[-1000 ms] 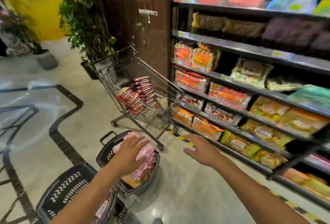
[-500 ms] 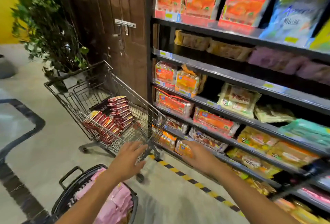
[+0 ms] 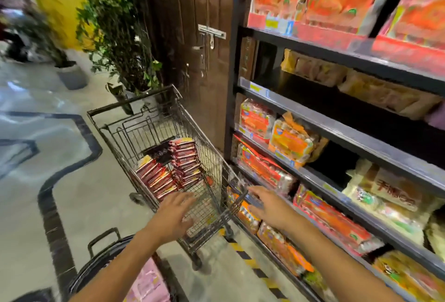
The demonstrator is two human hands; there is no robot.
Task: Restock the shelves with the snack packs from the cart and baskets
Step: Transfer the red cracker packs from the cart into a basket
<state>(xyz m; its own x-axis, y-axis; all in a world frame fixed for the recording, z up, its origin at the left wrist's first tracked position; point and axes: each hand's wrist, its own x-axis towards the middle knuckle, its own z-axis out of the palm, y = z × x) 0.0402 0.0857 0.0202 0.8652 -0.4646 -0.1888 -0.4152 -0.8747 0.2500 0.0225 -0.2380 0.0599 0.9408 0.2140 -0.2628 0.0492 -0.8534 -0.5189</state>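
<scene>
A wire shopping cart (image 3: 125, 111) stands in front of me beside the shelves. Stacks of red snack packs (image 3: 184, 162) lie inside it. My left hand (image 3: 174, 213) hovers with fingers spread over the cart's near end, holding nothing. My right hand (image 3: 267, 206) is open too, at the cart's near right corner, close to the low shelves. A black basket (image 3: 103, 257) with pink packs (image 3: 148, 287) sits at the bottom left, partly behind my left arm. The dark shelves (image 3: 342, 133) on the right carry orange, red and pale snack bags.
A brown door (image 3: 192, 43) with a metal latch stands behind the cart. A leafy potted plant (image 3: 118, 31) is to the cart's left. Yellow-and-black tape (image 3: 250, 263) runs along the floor at the shelf base. Pale tiled floor spreads to the left.
My view has come nearer to the cart and shelves. Both hands rose from above the basket to the cart's near end. The second basket has dropped out of view.
</scene>
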